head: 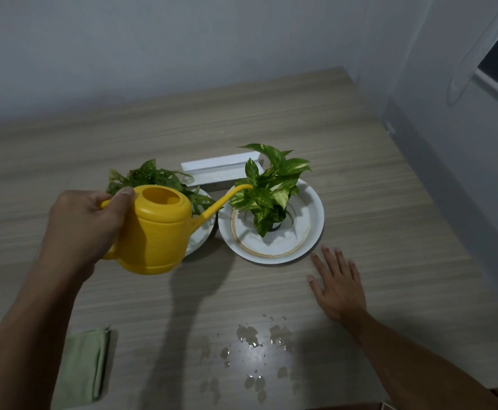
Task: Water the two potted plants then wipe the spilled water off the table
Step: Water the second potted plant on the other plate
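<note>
My left hand (85,223) grips the handle of a yellow watering can (156,229), held above the table. Its spout tip reaches the leaves of the right potted plant (271,187), a variegated one standing in a white saucer (313,229). The left potted plant (153,176), with dark holed leaves, is partly hidden behind the can, and its white saucer (200,235) shows beside it. My right hand (338,282) lies flat on the table with fingers spread, just right of and nearer than the right saucer. Spilled water (250,344) dots the near table. A folded green cloth (82,368) lies at the near left.
A white rectangular tray (221,170) sits behind the two plants. The wooden table (360,173) runs to a wall at the back and right. A window with a white curtain (478,48) is at the upper right.
</note>
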The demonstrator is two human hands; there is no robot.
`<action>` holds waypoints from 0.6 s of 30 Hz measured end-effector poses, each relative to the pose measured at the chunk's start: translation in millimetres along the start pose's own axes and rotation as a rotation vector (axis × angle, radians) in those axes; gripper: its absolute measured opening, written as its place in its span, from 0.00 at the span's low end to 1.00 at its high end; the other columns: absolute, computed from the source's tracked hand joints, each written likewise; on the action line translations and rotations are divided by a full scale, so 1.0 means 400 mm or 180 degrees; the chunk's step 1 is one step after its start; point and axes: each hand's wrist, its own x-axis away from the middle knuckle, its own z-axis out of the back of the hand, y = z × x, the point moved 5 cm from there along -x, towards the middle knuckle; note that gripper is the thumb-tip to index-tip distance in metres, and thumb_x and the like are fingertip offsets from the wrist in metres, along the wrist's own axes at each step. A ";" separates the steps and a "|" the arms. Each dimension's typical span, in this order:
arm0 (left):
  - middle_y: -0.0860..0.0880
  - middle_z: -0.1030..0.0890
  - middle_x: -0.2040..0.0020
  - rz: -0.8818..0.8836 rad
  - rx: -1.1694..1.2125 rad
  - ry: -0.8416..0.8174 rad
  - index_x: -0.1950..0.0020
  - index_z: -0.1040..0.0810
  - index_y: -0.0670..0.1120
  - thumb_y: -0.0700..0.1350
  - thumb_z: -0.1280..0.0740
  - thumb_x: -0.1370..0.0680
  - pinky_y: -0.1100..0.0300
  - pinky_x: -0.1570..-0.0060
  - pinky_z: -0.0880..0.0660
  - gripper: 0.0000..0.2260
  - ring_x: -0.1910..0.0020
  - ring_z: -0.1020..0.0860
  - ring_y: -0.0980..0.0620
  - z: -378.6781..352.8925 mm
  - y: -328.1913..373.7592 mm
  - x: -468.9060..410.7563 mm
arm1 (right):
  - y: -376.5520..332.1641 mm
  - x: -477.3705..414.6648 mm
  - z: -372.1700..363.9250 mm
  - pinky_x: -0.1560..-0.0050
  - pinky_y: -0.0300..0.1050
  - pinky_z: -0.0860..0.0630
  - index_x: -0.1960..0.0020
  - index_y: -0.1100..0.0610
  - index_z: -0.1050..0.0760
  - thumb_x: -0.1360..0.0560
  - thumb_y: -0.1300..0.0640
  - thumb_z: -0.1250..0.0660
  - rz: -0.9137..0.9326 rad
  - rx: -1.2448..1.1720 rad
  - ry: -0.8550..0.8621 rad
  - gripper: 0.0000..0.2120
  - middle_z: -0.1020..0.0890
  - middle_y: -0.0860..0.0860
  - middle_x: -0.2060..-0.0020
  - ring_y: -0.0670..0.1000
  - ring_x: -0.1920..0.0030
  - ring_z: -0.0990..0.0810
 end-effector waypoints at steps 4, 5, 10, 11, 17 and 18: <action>0.31 0.27 0.73 -0.0099 0.0142 -0.0113 0.68 0.24 0.38 0.58 0.33 0.27 0.43 0.70 0.28 0.23 0.74 0.31 0.44 -0.010 0.022 0.019 | -0.004 0.002 0.008 0.23 0.58 0.52 0.22 0.46 0.41 0.20 0.40 0.43 -0.0014 -0.0031 -0.0007 0.28 0.45 0.49 0.21 0.54 0.20 0.51; 0.31 0.28 0.73 -0.0116 0.0174 -0.0137 0.67 0.23 0.36 0.57 0.33 0.26 0.45 0.70 0.29 0.24 0.74 0.31 0.44 -0.013 0.027 0.022 | -0.006 0.002 0.010 0.23 0.58 0.52 0.22 0.46 0.41 0.20 0.41 0.42 -0.0015 -0.0037 0.0003 0.28 0.45 0.49 0.21 0.54 0.20 0.50; 0.29 0.28 0.72 -0.0181 0.0182 -0.0135 0.61 0.21 0.31 0.57 0.33 0.25 0.44 0.69 0.28 0.26 0.74 0.30 0.43 -0.033 0.053 0.015 | -0.009 0.002 0.013 0.23 0.57 0.53 0.22 0.45 0.44 0.20 0.41 0.43 -0.0038 -0.0042 -0.0034 0.29 0.46 0.48 0.20 0.54 0.20 0.52; 0.30 0.28 0.73 -0.0174 0.0170 -0.0122 0.61 0.21 0.31 0.58 0.34 0.26 0.42 0.69 0.27 0.27 0.74 0.30 0.43 -0.037 0.057 0.010 | -0.009 0.002 0.013 0.23 0.57 0.54 0.22 0.45 0.44 0.20 0.40 0.43 -0.0038 -0.0053 -0.0041 0.29 0.47 0.48 0.20 0.53 0.20 0.52; 0.33 0.27 0.72 -0.0176 0.0150 -0.0013 0.63 0.19 0.37 0.60 0.35 0.26 0.38 0.67 0.25 0.25 0.73 0.28 0.40 -0.045 0.059 -0.021 | -0.006 -0.001 0.012 0.23 0.58 0.53 0.21 0.44 0.44 0.20 0.40 0.44 -0.0022 -0.0066 -0.0031 0.29 0.46 0.48 0.20 0.53 0.20 0.53; 0.31 0.26 0.71 -0.0189 0.0124 0.0008 0.62 0.19 0.36 0.60 0.35 0.27 0.38 0.67 0.25 0.25 0.73 0.28 0.37 -0.043 0.057 -0.025 | -0.005 -0.001 0.011 0.23 0.58 0.53 0.22 0.44 0.44 0.20 0.40 0.44 -0.0019 -0.0078 -0.0018 0.29 0.46 0.48 0.20 0.53 0.20 0.52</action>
